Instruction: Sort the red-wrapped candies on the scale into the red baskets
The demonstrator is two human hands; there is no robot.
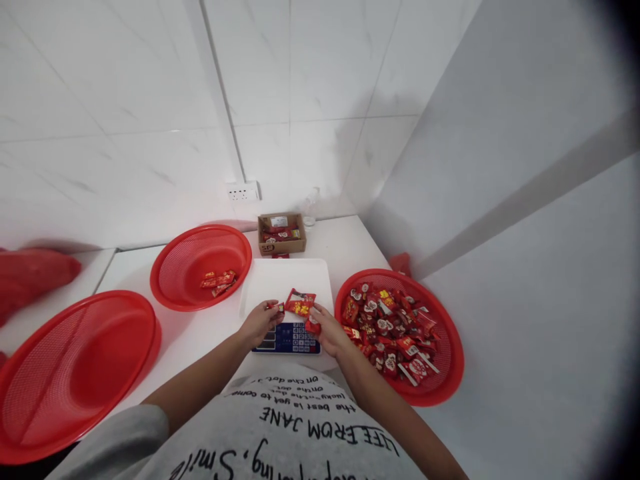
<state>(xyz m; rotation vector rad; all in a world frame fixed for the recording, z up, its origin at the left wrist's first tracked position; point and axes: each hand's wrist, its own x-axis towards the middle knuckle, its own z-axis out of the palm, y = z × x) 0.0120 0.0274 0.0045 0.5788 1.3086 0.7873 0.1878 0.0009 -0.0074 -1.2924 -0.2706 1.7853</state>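
In the head view, my right hand [327, 331] is closed on a red candy packet [301, 303] with yellow print, over the front of the white weighing scale [285, 277]. Another bit of red wrapper shows below it at the same fingers. My left hand [261, 325] pinches a small dark red wrapped candy [278, 307] at the scale's left side. The scale's blue keypad panel [285, 339] lies beneath both hands. To the right, a red plastic basket [453, 363] is heaped with red wrapped sweets [387, 327].
A red basket [173, 257] at the back left holds a few red packets [219, 281]. Nearer stands another red basket [30, 393]. Behind the scale sits a small cardboard box [281, 247] with red packets, beside a clear plastic bottle [311, 207]. A wall socket [243, 192] is above.
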